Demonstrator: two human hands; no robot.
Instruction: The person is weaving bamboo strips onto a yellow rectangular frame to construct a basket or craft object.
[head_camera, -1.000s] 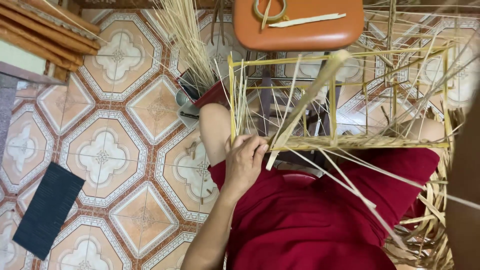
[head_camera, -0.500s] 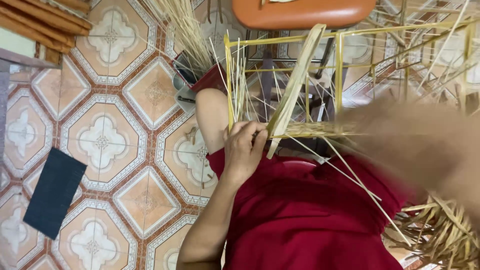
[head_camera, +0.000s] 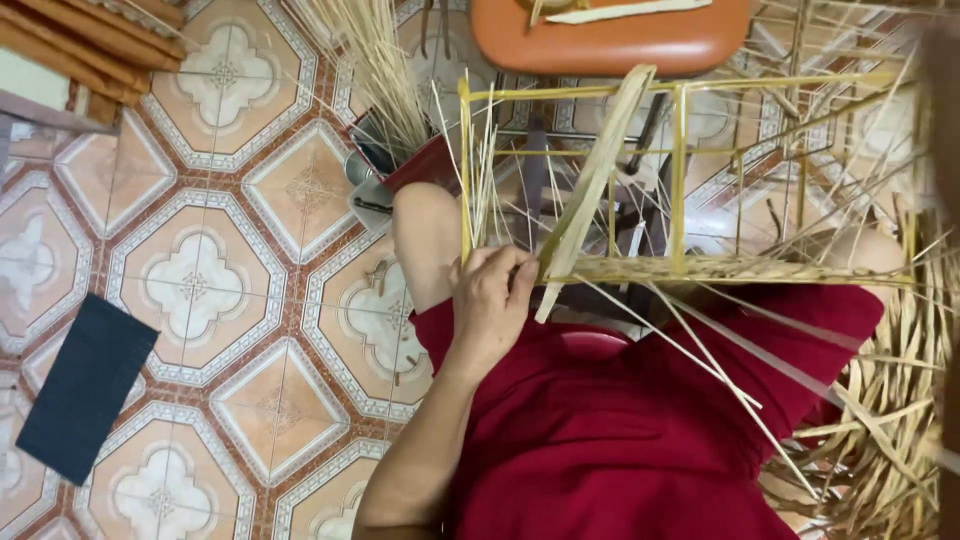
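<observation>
A yellow wire frame (head_camera: 680, 160) rests across my lap over red clothing. Dried straw strands are woven along its lower bar (head_camera: 740, 268). My left hand (head_camera: 490, 300) is at the frame's lower left corner, fingers pinched on the lower end of a wide pale leaf strip (head_camera: 595, 180) that slants up across the frame. Thin loose strands (head_camera: 700, 350) trail down over my lap. My right hand is not visible; only a dark blurred shape (head_camera: 942, 150) shows at the right edge.
An orange stool seat (head_camera: 610, 35) stands just beyond the frame. A bundle of straw (head_camera: 375, 70) stands in a dark red holder (head_camera: 425, 160) on the patterned tile floor. A dark blue mat (head_camera: 85, 385) lies at left, wooden sticks (head_camera: 70, 40) at top left, a heap of dried strips (head_camera: 880, 440) at right.
A blurred arm that swept across the right side half a second ago has gone off to the right edge. My left hand stays at the frame's corner on the leaf strip.
</observation>
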